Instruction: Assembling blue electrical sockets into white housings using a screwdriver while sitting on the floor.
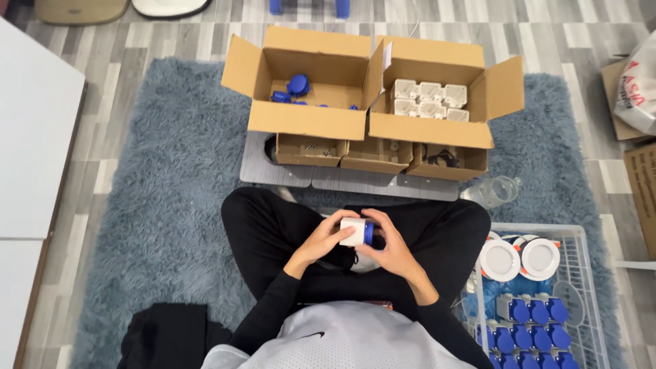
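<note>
Head view looks straight down on a person sitting cross-legged on a blue-grey rug. Both hands meet over the lap: the left hand and the right hand together clasp a small white block with a blue cap — fingers hide much of it, so its shape is hard to make out. Ahead stand two open cardboard boxes, the left box holding blue pieces, the right box holding white ones. A wire basket at the right — cut off by the frame edge — carries blue-and-white parts.
</note>
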